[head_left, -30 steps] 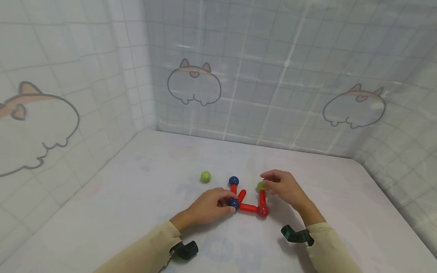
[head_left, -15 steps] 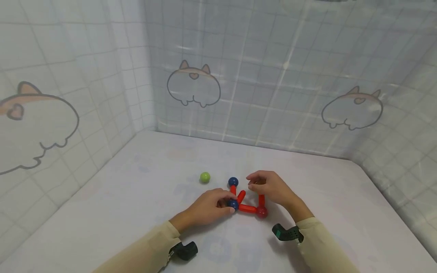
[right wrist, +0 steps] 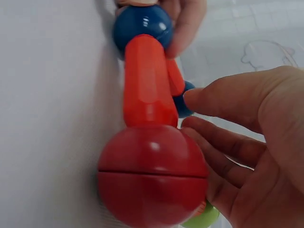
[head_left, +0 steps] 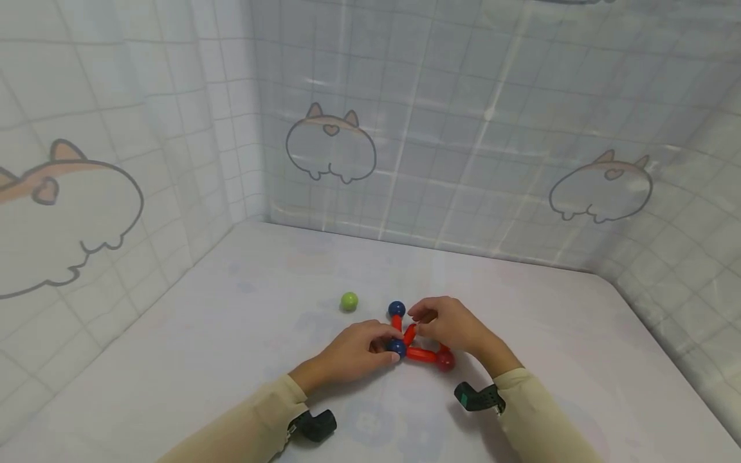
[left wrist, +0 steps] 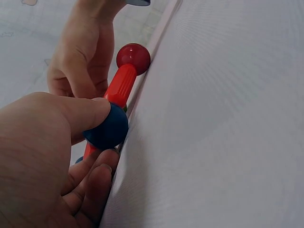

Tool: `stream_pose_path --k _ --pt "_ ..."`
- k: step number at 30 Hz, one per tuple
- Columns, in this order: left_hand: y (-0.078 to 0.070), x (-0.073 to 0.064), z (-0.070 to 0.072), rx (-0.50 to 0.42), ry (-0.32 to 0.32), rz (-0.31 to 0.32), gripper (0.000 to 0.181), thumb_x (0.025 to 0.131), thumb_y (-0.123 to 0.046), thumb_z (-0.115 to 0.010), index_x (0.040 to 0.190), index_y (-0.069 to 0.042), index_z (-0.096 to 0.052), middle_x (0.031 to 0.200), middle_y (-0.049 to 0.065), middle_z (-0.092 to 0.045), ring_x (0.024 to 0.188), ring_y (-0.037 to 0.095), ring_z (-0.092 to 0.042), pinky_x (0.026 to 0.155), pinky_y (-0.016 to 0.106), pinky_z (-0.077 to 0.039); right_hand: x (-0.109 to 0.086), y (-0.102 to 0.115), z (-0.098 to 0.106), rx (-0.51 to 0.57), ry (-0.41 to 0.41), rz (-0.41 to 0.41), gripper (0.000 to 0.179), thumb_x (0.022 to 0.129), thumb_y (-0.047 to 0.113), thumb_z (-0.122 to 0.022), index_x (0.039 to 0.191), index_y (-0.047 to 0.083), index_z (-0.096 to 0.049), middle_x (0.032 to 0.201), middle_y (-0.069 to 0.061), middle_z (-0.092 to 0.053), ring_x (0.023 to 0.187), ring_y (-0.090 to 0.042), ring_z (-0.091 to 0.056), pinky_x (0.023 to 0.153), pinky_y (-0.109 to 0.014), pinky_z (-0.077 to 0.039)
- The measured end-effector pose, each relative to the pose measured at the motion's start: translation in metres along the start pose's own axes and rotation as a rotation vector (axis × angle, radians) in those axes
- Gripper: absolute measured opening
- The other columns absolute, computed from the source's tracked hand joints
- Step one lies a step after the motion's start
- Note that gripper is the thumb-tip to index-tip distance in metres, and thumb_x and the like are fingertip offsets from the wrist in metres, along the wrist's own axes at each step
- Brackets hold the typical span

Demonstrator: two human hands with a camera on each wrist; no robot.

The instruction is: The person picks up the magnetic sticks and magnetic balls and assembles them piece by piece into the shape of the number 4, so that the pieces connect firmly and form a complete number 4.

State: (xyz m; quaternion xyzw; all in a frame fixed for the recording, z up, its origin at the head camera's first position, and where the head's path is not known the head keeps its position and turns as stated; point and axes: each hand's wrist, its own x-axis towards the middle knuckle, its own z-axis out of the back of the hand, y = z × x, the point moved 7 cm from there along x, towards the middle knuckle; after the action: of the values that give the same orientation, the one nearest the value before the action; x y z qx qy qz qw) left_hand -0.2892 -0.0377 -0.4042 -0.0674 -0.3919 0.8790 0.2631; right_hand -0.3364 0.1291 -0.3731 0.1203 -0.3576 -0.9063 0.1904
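Observation:
On the table my left hand (head_left: 353,350) pinches a blue ball (head_left: 397,348) between thumb and fingers. From that ball one red rod (head_left: 422,354) runs right to a red ball (head_left: 445,360). Another red rod (head_left: 396,323) leads away to a second blue ball (head_left: 396,309), and a loose-ended slanting red rod (head_left: 409,334) lies between them. My right hand (head_left: 454,325) hovers over the slanting rod's tip, its thumb and fingers bent loosely and apart. Beneath it, a green ball (right wrist: 202,217) shows partly in the right wrist view; the head view hides it.
A separate green ball (head_left: 349,301) sits on the white table (head_left: 260,289), left of the joined pieces. Patterned sheets (head_left: 451,161) stand as walls at the back and both sides. Each wrist wears a dark strapped camera (head_left: 315,426).
My right hand has left the green ball on the right-hand rod and moved left to the slanting rod. The left hand stays on its blue ball.

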Motion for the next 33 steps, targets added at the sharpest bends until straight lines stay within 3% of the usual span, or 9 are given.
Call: stream_pose_path --k 8,15,25,33 --pt "-0.006 0.000 0.003 0.005 -0.003 -0.009 0.033 0.093 -0.030 -0.073 0.124 -0.023 -0.068 0.102 -0.014 -0.061 0.086 0.005 -0.057 0.079 0.026 -0.050 -0.003 0.013 -0.004 -0.088 0.052 0.098 0.029 0.085 0.002 -0.067 0.112 0.010 -0.074 0.094 0.002 -0.068 0.086 -0.018 -0.062 0.075 -0.034 -0.054" --pt "-0.005 0.001 0.003 0.005 -0.002 -0.001 0.033 0.092 -0.032 -0.073 0.124 -0.024 -0.067 0.103 -0.015 -0.061 0.087 0.005 -0.057 0.079 0.026 -0.050 -0.002 0.014 -0.005 -0.154 0.064 0.075 0.030 0.084 0.002 -0.068 0.110 0.013 -0.076 0.099 0.004 -0.068 0.087 -0.015 -0.060 0.077 -0.034 -0.054" --pt "-0.006 0.001 0.004 0.015 -0.006 -0.008 0.032 0.092 -0.031 -0.073 0.123 -0.024 -0.068 0.102 -0.015 -0.061 0.086 0.005 -0.057 0.079 0.026 -0.050 0.002 0.014 -0.008 -0.258 0.049 0.131 0.026 0.083 0.000 -0.069 0.101 0.017 -0.078 0.098 0.006 -0.067 0.090 -0.014 -0.059 0.081 -0.035 -0.053" --pt "-0.008 0.001 0.005 0.009 0.002 0.008 0.033 0.092 -0.031 -0.072 0.124 -0.022 -0.068 0.101 -0.014 -0.061 0.087 0.007 -0.057 0.079 0.026 -0.050 0.002 0.018 -0.009 -0.323 0.065 0.175 0.023 0.084 0.004 -0.072 0.103 0.016 -0.078 0.096 0.008 -0.065 0.089 -0.012 -0.057 0.082 -0.033 -0.052"
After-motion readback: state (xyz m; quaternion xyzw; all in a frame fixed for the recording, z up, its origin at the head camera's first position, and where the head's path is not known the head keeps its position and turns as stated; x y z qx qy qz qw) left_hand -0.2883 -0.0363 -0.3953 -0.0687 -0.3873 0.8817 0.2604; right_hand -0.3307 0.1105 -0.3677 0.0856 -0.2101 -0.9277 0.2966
